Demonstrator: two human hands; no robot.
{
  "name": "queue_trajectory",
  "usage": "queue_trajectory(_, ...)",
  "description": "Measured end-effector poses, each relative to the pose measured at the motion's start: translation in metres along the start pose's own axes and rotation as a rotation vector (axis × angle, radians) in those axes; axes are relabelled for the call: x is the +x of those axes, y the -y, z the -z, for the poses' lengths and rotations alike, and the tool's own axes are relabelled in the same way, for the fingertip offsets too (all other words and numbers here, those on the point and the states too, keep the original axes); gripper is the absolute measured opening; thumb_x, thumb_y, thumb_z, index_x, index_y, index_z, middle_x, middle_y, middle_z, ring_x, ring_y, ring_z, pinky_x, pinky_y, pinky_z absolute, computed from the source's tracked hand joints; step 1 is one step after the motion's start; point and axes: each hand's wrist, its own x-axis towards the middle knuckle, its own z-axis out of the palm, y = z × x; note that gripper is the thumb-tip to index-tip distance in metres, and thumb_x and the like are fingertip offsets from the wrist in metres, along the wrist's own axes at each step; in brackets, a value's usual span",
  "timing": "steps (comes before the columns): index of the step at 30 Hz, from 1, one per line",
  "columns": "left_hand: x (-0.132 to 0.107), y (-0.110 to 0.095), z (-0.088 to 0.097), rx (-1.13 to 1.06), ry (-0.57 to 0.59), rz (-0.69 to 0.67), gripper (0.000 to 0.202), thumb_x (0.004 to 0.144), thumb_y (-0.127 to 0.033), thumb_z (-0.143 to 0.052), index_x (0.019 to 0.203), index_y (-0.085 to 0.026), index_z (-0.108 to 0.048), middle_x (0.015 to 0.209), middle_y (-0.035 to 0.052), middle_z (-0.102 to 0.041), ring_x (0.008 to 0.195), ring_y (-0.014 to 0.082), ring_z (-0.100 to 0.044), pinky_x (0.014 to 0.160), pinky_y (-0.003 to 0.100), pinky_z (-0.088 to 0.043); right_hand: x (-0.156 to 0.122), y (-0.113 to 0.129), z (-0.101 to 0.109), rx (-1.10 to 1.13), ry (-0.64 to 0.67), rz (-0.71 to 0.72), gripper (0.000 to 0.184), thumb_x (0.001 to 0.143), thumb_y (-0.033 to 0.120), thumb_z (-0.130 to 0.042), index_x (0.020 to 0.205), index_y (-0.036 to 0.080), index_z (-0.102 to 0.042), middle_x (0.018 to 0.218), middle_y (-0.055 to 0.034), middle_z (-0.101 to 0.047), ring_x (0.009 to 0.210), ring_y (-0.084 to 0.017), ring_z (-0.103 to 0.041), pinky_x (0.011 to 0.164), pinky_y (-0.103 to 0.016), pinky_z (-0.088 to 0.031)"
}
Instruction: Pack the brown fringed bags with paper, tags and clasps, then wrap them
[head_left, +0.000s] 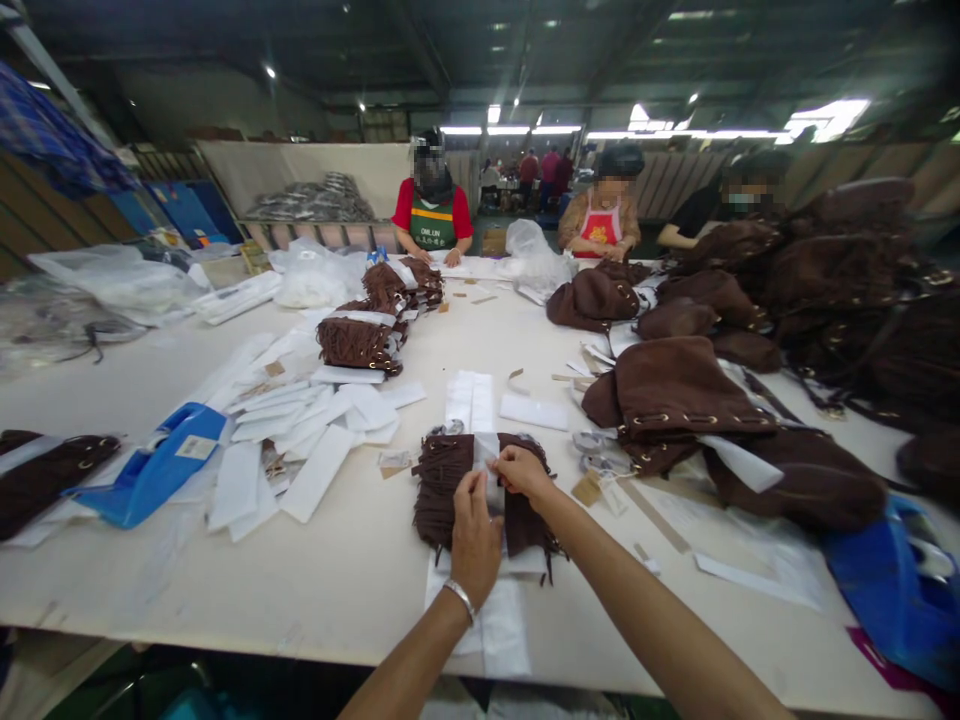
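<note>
A folded brown fringed bag lies in front of me on the table, with metal eyelets along its edge not clearly visible. A white wrapping strip crosses over its middle. White sheets stick out from under the bag toward me, and more white sheeting shows beyond it. My right hand is closed, its fingertips pinching the strip on top of the bag. Just left of it, my left hand is closed with bent fingers at the strip's left edge; a bracelet is on that wrist.
Blue tape dispensers stand at left and right. White paper pieces lie heaped left. Wrapped fringed bags sit beyond them. Brown bags pile up at right. Several people work across the table.
</note>
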Motion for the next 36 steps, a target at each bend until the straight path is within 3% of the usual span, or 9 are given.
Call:
queue_trajectory(3,0.005,-0.005,0.003,-0.104,-0.108,0.145,0.072,0.077,-0.005,-0.055,0.142,-0.016,-0.029,0.145,0.0162,-0.028,0.136,0.0275,-0.034,0.114,0.048,-0.032,-0.004,0.0,0.007,0.147,0.041,-0.031,0.029,0.079,0.038,-0.066,0.07,0.021,-0.045,0.053,0.007,-0.048,0.043,-0.006,-0.042,0.04,-0.016,-0.029)
queue_trajectory(7,0.012,0.0,0.004,-0.218,-0.105,0.236,0.067,0.069,-0.001,-0.06,0.131,-0.016,-0.039,0.137,0.014,-0.033,0.119,0.0246,-0.048,0.103,0.046,-0.044,-0.009,-0.001,0.018,0.294,0.117,-0.025,0.029,0.075,0.038,-0.069,0.073,0.02,-0.047,0.056,0.0073,-0.048,0.043,-0.005,-0.04,0.039,-0.015,-0.029)
queue_trajectory(11,0.018,0.012,0.003,-0.259,-0.077,0.296,0.039,0.067,-0.003,-0.063,0.102,-0.016,-0.053,0.119,0.0091,-0.043,0.088,0.0171,-0.056,0.086,0.041,-0.051,-0.01,-0.005,0.021,0.353,0.178,-0.024,0.028,0.074,0.035,-0.072,0.072,0.019,-0.049,0.057,0.0065,-0.049,0.043,-0.004,-0.039,0.039,-0.014,-0.03)
queue_trajectory(14,0.023,0.018,0.005,-0.277,-0.062,0.301,0.015,0.07,-0.006,-0.061,0.079,-0.017,-0.057,0.103,0.006,-0.049,0.084,0.0172,-0.055,0.083,0.039,-0.05,-0.009,-0.007,0.02,0.355,0.191,-0.022,0.026,0.075,0.033,-0.071,0.072,0.018,-0.05,0.057,0.006,-0.051,0.043,-0.003,-0.04,0.039,-0.013,-0.031)
queue_trajectory(16,0.024,0.02,0.009,-0.299,-0.048,0.296,0.009,0.073,-0.009,-0.059,0.07,-0.017,-0.057,0.093,0.0043,-0.053,0.084,0.0179,-0.056,0.082,0.037,-0.048,-0.008,-0.008,0.019,0.336,0.19,-0.018,0.024,0.077,0.032,-0.069,0.072,0.018,-0.05,0.056,0.0058,-0.052,0.043,-0.003,-0.041,0.039,-0.013,-0.031)
queue_trajectory(19,0.025,0.018,0.018,-0.354,-0.031,0.28,0.011,0.079,-0.019,-0.058,0.068,-0.018,-0.059,0.088,0.0031,-0.057,0.084,0.0175,-0.057,0.078,0.032,-0.047,-0.006,-0.01,0.016,0.283,0.183,-0.008,0.025,0.079,0.03,-0.068,0.068,0.018,-0.049,0.051,0.006,-0.051,0.04,-0.004,-0.041,0.038,-0.013,-0.032)
queue_trajectory(24,0.025,0.011,0.029,-0.446,0.005,0.263,0.014,0.083,-0.03,-0.057,0.076,-0.019,-0.062,0.096,0.0027,-0.063,0.092,0.0168,-0.059,0.082,0.028,-0.045,-0.001,-0.013,0.015,0.205,0.17,-0.002,0.025,0.079,0.027,-0.068,0.063,0.017,-0.051,0.044,0.0054,-0.051,0.036,-0.005,-0.041,0.036,-0.014,-0.03)
queue_trajectory(30,0.036,0.013,0.02,-0.45,0.09,0.374,0.016,0.08,-0.032,-0.058,0.074,-0.018,-0.063,0.065,-0.0036,-0.059,0.063,0.0124,-0.053,0.06,0.022,-0.04,0.005,-0.016,0.015,0.21,0.182,-0.03,0.025,0.076,0.029,-0.073,0.065,0.017,-0.054,0.043,0.0062,-0.05,0.036,-0.004,-0.041,0.035,-0.014,-0.028)
queue_trajectory(36,0.04,0.016,0.01,-0.401,0.094,0.431,0.017,0.079,-0.032,-0.058,0.072,-0.018,-0.064,0.061,-0.0044,-0.058,0.06,0.0111,-0.051,0.059,0.021,-0.036,0.005,-0.014,0.025,0.336,0.292,-0.111,0.028,0.077,0.032,-0.072,0.068,0.018,-0.05,0.049,0.0077,-0.047,0.038,-0.003,-0.037,0.035,-0.013,-0.028)
